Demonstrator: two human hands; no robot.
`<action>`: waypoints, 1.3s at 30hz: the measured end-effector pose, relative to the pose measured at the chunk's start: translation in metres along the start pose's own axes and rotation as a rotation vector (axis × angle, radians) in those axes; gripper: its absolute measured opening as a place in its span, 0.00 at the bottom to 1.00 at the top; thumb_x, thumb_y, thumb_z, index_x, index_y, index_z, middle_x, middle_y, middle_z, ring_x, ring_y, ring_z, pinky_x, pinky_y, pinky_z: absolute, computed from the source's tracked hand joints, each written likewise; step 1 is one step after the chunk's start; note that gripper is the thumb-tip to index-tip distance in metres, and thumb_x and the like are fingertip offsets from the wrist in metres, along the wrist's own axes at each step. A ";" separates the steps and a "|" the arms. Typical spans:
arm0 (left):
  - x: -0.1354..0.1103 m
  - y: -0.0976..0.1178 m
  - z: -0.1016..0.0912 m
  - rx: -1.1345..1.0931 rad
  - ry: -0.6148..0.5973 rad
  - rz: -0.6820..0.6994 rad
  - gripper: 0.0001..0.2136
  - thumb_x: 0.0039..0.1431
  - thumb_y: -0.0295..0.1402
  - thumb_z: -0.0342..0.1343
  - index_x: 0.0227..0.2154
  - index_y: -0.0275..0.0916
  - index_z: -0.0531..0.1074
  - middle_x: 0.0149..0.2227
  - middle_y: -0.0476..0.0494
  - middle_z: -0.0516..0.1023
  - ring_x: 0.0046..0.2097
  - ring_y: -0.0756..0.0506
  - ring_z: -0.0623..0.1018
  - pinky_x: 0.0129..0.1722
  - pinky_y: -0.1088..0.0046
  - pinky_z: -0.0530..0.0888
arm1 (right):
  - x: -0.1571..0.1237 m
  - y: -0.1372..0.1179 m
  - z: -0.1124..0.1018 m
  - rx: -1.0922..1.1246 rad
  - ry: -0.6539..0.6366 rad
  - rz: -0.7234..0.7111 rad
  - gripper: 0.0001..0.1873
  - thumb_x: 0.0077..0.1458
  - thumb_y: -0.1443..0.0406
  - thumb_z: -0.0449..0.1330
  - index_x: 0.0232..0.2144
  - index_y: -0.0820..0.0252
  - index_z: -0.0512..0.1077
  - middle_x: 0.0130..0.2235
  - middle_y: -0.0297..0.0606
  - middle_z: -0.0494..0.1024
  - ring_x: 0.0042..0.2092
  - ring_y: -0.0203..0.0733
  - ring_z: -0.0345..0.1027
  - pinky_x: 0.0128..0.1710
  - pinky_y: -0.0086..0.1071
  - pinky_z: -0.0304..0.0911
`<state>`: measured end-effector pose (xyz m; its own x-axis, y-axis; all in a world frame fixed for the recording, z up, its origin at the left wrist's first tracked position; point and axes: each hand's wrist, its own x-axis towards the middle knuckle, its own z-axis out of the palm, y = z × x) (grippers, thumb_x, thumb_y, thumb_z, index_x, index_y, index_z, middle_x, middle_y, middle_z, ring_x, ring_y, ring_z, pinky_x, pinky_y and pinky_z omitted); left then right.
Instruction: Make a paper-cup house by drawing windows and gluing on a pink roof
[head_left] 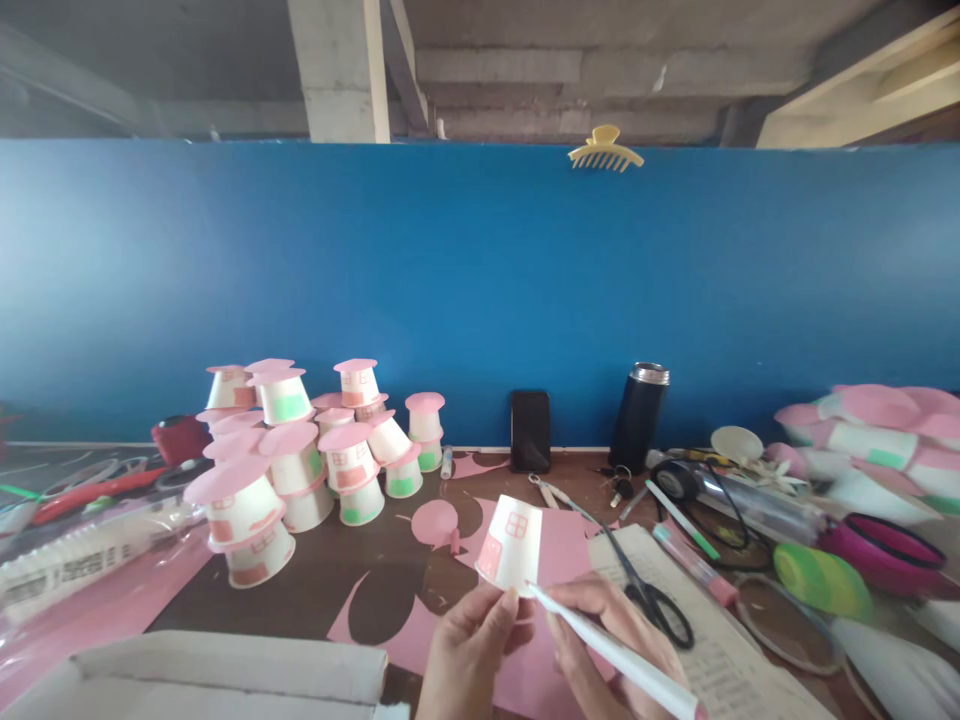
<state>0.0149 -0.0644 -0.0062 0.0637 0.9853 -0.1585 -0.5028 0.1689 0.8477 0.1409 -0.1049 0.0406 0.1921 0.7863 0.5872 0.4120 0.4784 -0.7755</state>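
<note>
A white paper cup (517, 548), marked with a red-outlined window and a pink block, tilts upside down just beyond the fingertips of the left hand (471, 645), whose grip pinches its wide rim between thumb and fingers, near the middle of the near edge of the dark brown table (315, 592). The narrow base points toward the far edge. The grip of the right hand (626, 635) is closed around a slim white marker pen (616, 652), its tip at the cup's rim on the right; whether it touches cannot be told. Beneath the cup and hands lie cut sheets of pink paper (566, 545). Black-handled metal scissors (660, 603) rest just beyond the right hand, partly over a printed white paper sheet (724, 645). Toward the table's left edge stand stacks of white cups with pink disc tops (289, 455); a white open cardboard box (225, 655) sits at the near left corner. A black phone (530, 430) and a black cylindrical bottle (640, 420) stand near the far edge.
</note>
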 end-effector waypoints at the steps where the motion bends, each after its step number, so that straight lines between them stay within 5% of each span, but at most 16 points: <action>1: 0.000 0.001 0.000 0.006 -0.009 -0.003 0.20 0.36 0.47 0.71 0.26 0.34 0.82 0.27 0.39 0.80 0.32 0.46 0.77 0.38 0.69 0.75 | 0.000 0.000 0.000 -0.010 -0.006 0.003 0.08 0.56 0.56 0.61 0.31 0.51 0.76 0.27 0.37 0.78 0.26 0.42 0.70 0.29 0.31 0.67; 7: 0.000 -0.002 -0.003 -0.035 -0.144 -0.079 0.18 0.41 0.44 0.70 0.30 0.34 0.82 0.30 0.39 0.81 0.35 0.44 0.78 0.45 0.65 0.74 | 0.000 0.004 -0.001 -0.047 -0.076 -0.019 0.05 0.56 0.60 0.60 0.31 0.52 0.74 0.27 0.35 0.77 0.27 0.40 0.71 0.29 0.29 0.65; 14: 0.004 -0.013 -0.005 -0.049 -0.133 -0.060 0.19 0.41 0.47 0.70 0.27 0.33 0.81 0.29 0.38 0.80 0.34 0.44 0.77 0.44 0.64 0.73 | -0.001 0.008 0.000 -0.072 -0.096 -0.041 0.05 0.57 0.60 0.59 0.30 0.52 0.73 0.26 0.34 0.76 0.25 0.39 0.69 0.26 0.29 0.63; 28: -0.004 0.004 -0.002 -0.079 -0.211 -0.089 0.14 0.45 0.43 0.69 0.27 0.35 0.81 0.28 0.42 0.79 0.33 0.48 0.76 0.43 0.70 0.73 | -0.001 0.020 -0.002 -0.130 -0.159 -0.208 0.04 0.61 0.63 0.56 0.35 0.54 0.70 0.28 0.33 0.75 0.27 0.36 0.71 0.27 0.25 0.66; 39: 0.005 -0.011 -0.005 -0.046 -0.181 -0.055 0.18 0.43 0.46 0.69 0.28 0.34 0.81 0.29 0.40 0.80 0.34 0.45 0.76 0.42 0.68 0.73 | 0.000 0.021 -0.003 -0.142 -0.170 -0.212 0.03 0.61 0.66 0.57 0.35 0.53 0.70 0.29 0.31 0.76 0.29 0.35 0.73 0.31 0.24 0.67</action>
<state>0.0163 -0.0613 -0.0192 0.2443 0.9638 -0.1070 -0.5328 0.2256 0.8156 0.1522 -0.0959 0.0255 -0.0585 0.7349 0.6756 0.5493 0.5888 -0.5930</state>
